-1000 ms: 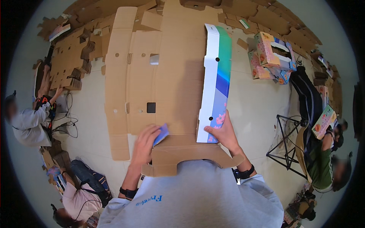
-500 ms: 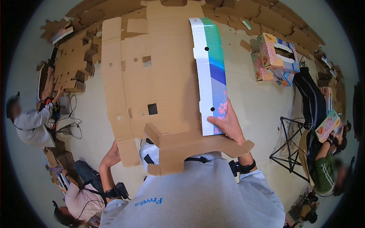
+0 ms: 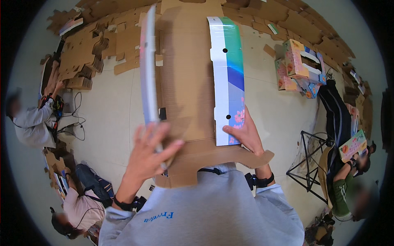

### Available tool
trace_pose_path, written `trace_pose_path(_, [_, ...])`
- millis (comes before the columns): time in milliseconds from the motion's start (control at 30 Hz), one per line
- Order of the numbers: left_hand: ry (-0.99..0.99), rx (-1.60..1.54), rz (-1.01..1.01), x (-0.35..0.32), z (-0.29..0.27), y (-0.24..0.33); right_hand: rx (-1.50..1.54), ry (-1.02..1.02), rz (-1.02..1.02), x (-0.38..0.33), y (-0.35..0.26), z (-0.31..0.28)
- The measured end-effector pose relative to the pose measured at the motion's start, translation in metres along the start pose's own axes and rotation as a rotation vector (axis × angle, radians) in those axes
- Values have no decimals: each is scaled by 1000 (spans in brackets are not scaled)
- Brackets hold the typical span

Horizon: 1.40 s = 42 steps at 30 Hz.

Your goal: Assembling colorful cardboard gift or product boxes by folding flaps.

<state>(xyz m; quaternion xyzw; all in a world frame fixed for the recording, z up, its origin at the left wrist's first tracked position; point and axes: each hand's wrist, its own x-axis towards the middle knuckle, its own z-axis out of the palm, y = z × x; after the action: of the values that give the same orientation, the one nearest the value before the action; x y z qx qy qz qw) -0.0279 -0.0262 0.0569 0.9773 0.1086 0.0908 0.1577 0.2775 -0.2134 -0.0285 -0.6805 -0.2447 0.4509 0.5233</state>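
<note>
In front of my chest stands a partly folded cardboard box (image 3: 184,82), its plain brown inside facing me. Its right side panel (image 3: 227,74) is folded in and shows a printed face in white, green and blue with pink blossoms. My right hand (image 3: 246,133) grips that panel near its lower end, thumb on the printed face. On the left, another side panel (image 3: 148,69) stands up edge-on, blurred by motion. My left hand (image 3: 150,151) lies against its lower end with fingers spread. A brown notched flap (image 3: 213,160) sticks out toward me at the bottom.
Flattened cardboard stacks (image 3: 82,53) lie at the far left and along the back. Finished printed boxes (image 3: 301,65) are piled at the far right. A black folding-stool frame (image 3: 310,160) stands right. Co-workers sit on both sides; one at right holds a printed carton (image 3: 353,145).
My left hand has come in from the left edge and swung the left side panel up and inward, from lying flat to standing. My right hand keeps its grip on the right panel.
</note>
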Motion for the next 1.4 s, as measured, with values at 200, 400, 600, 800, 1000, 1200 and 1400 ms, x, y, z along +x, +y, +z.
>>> trace_pose_path(200, [-391, 19, 125, 62, 20, 17, -42, -9, -63, 4, 7, -3])
trace_pose_path(400, [-376, -211, 108, 63, 21, 14, -144, 34, -53, -5, 24, 0])
trace_pose_path(600, [-327, -326, -14, 27, 13, 6, -47, 22, 21, -13, 27, 1])
trace_pose_path(800, [-547, -71, 157, 22, -1, 5, 39, -1, -44, -16, 30, 4])
trace_pose_path(1000, [-542, -121, 160, 12, 0, -1, 63, -3, 0, -17, 41, 4])
trace_pose_path(1200, [237, -588, -377, 5, 52, -11, 207, -58, 186, -25, 48, -15])
trace_pose_path(1400, [332, -851, -554, 1, 89, -12, 424, -37, 149, -30, 40, -36])
